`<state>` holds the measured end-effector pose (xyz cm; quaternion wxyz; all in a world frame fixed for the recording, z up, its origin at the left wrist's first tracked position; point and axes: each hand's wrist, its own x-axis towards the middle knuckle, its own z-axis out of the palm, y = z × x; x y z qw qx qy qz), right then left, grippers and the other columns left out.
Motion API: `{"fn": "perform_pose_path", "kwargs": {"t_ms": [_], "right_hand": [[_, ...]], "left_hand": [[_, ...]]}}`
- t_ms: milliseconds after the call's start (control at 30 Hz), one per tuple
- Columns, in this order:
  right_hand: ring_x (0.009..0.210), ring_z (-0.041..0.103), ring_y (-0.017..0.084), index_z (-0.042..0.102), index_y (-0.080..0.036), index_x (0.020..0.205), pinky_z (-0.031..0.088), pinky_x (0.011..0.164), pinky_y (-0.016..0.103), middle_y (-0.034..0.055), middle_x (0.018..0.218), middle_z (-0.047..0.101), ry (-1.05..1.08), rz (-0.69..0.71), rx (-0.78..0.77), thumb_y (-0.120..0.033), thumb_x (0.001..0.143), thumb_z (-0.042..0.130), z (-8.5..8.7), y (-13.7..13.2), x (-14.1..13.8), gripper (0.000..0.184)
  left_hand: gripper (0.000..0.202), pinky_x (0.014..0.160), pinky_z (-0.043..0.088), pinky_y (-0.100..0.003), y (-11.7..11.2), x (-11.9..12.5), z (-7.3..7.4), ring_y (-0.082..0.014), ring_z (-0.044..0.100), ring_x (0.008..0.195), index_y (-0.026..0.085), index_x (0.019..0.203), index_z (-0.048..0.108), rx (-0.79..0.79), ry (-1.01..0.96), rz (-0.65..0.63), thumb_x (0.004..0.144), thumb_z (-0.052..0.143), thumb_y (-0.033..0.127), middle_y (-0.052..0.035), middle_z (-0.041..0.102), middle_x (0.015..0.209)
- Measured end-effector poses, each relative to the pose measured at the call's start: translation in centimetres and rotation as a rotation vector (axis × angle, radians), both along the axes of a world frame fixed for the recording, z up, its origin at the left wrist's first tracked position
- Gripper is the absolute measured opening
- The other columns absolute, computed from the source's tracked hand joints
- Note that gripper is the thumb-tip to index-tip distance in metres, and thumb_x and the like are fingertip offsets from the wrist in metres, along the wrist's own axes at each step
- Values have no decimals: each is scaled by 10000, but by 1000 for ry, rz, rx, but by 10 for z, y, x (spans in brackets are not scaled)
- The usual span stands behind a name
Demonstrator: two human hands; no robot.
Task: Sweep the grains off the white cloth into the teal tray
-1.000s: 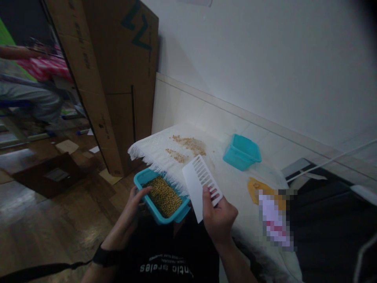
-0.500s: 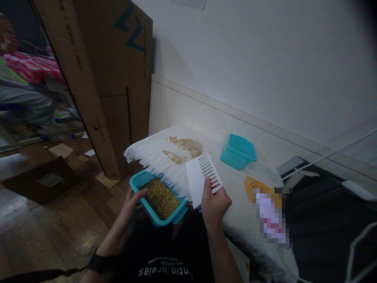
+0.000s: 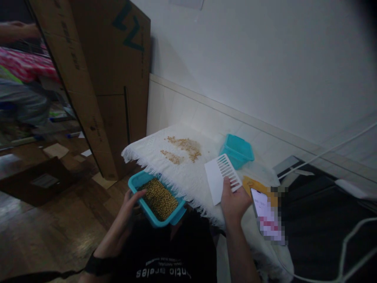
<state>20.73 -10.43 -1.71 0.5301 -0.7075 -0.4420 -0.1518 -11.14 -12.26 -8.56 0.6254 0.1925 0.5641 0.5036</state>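
Note:
My left hand (image 3: 131,202) grips the left rim of a blue plastic container (image 3: 160,223), its thumb over the edge. Round greenish-yellow beans (image 3: 161,198) fill much of that container, which sits below the table's fringed edge, against my body. In my right hand (image 3: 235,200) is a flat white slotted scraper (image 3: 216,179), held by its slotted side above the white tablecloth (image 3: 200,188). Small tan grains and bits (image 3: 188,147) lie scattered on the cloth, left of the scraper. A second blue container (image 3: 237,151) stands just behind the scraper.
A phone (image 3: 262,212) lies at the right beside a yellow packet (image 3: 250,184) and a white cable (image 3: 330,151). A tall cardboard box (image 3: 118,118) stands left of the table. Farther left, a person's arm (image 3: 20,31) shows. Cardboard pieces (image 3: 35,182) lie on the floor.
My right hand has moved to the right with the scraper, away from the scattered grains and nearer the second blue container. My left hand still holds the bean container.

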Motion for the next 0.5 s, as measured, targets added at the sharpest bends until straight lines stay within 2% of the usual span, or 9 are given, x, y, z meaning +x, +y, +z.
{"fn": "perform_pose_path", "kwargs": {"t_ms": [133,267,500], "right_hand": [[671,747,287,815,-180,823,480,626,336,148,732,811,-5,101,18,-778,1019,572,9,14,-3,675],[718,769,302,830,-167,836,495,656,348,185,781,827,-63,149,-56,-768,1047,496,11,35,-8,720],[777,783,291,824,-162,854,498,676,327,192,820,833,-111,184,-173,-558,1058,567,8,54,-17,514]], "left_hand": [[792,688,628,-398,-1,1,0,-259,760,801,327,1438,573,9,9,6,783,928,593,-84,747,1174],[815,699,628,-400,0,1,1,-269,766,820,334,1464,566,-3,3,8,777,931,576,-96,756,1185],[805,713,628,-414,2,-1,-3,-275,761,821,327,1431,579,-5,1,15,759,938,585,-90,760,1122]]}}
